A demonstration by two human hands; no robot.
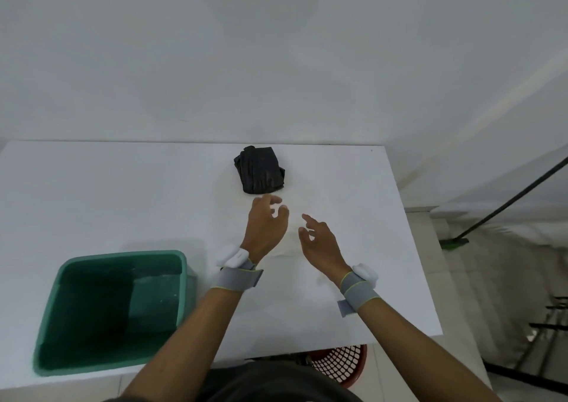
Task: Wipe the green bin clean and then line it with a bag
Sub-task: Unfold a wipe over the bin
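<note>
The green bin [181,282] stands upright at the near left of the white table [92,202], its inside bare. A folded black bag [260,171] lies near the table's far edge, at the middle. My left hand [266,223] hovers just short of the bag with its fingers loosely spread, holding nothing. My right hand [319,242] is beside it to the right, fingers relaxed and empty. A white cloth [289,248] lies flat on the table under and between my hands, hard to tell from the tabletop.
A red mesh basket [341,364] sits on the floor under the table's near right edge. A mop with a green head [455,243] leans at the right. A white wall rises behind the table.
</note>
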